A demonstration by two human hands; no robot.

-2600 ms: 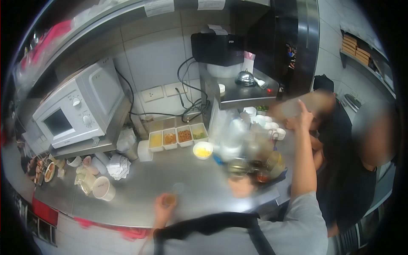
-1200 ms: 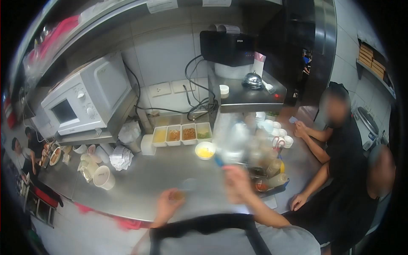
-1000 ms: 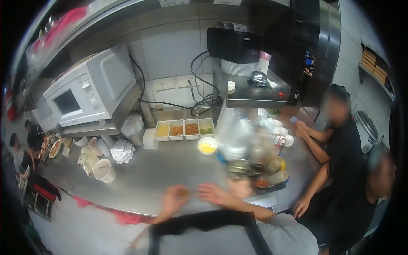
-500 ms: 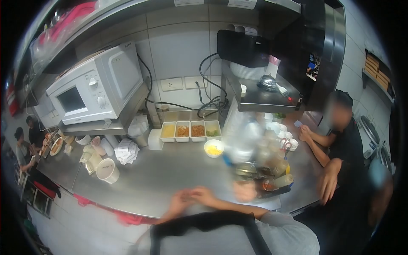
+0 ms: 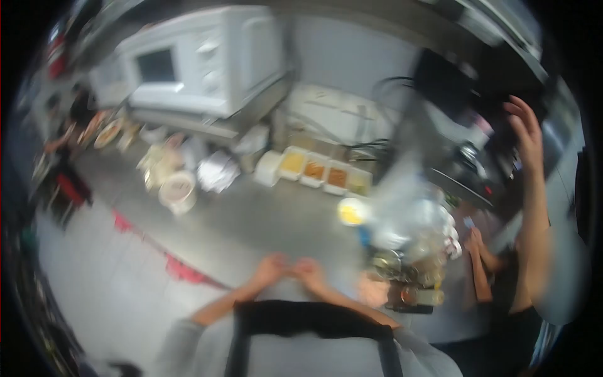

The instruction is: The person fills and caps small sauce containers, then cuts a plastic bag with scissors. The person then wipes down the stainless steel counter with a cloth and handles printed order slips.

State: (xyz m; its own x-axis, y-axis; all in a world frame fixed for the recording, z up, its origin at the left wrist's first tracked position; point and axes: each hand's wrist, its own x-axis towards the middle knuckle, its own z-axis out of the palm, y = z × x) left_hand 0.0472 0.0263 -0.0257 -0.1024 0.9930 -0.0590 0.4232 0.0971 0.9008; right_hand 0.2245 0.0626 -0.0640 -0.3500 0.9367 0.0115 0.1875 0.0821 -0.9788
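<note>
My left hand (image 5: 271,269) and my right hand (image 5: 308,271) are close together above the front edge of the steel counter (image 5: 220,235). Both are blurred, with fingers bent inward, and whether anything small is between them cannot be made out. Beyond them stands a white bowl with yellow food (image 5: 353,212). Behind that bowl, a row of white containers (image 5: 325,173) holds yellow, orange-brown and green foods. A white tub (image 5: 178,191) stands to the left, beside crumpled white paper (image 5: 218,171).
A white microwave (image 5: 207,63) sits on a raised shelf. Jars and bottles (image 5: 411,273) crowd the counter's right side. At the far right, a co-worker's arm (image 5: 532,169) is raised, and another person's hands (image 5: 475,240) hold something small. More people stand far left.
The view has turned and tilted, shifting the counter items. My hands remain near each other at the counter's edge. A co-worker's arm at the right has risen from counter height towards the upper shelf.
</note>
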